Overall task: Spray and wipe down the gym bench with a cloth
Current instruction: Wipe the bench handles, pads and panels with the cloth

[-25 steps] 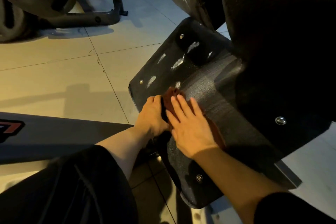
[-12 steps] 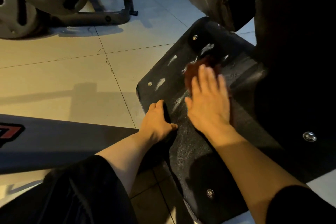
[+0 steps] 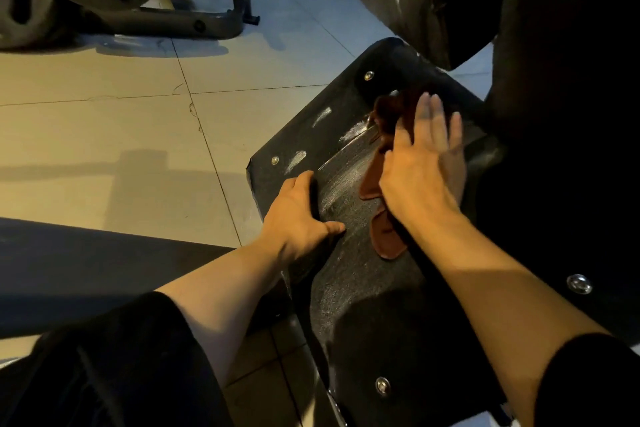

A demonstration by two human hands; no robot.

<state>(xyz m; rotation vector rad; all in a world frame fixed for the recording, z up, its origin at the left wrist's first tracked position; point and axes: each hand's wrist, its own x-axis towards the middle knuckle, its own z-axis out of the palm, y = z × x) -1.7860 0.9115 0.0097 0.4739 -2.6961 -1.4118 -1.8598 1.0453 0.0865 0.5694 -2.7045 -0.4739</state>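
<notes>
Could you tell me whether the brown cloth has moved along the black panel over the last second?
Yes. The cloth under the right hand has slid away from the person, from beside the left hand toward the far bolt.

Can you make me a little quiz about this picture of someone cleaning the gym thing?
1. True or false: the right hand presses a brown cloth flat on the black panel.
2. What does the left hand do? A) holds a spray bottle B) grips the panel's edge C) hangs in the air
3. Fill in: the white streaks lie on the panel's ____ side, nearer the floor tiles.

Key: 1 true; 2 B; 3 left
</notes>
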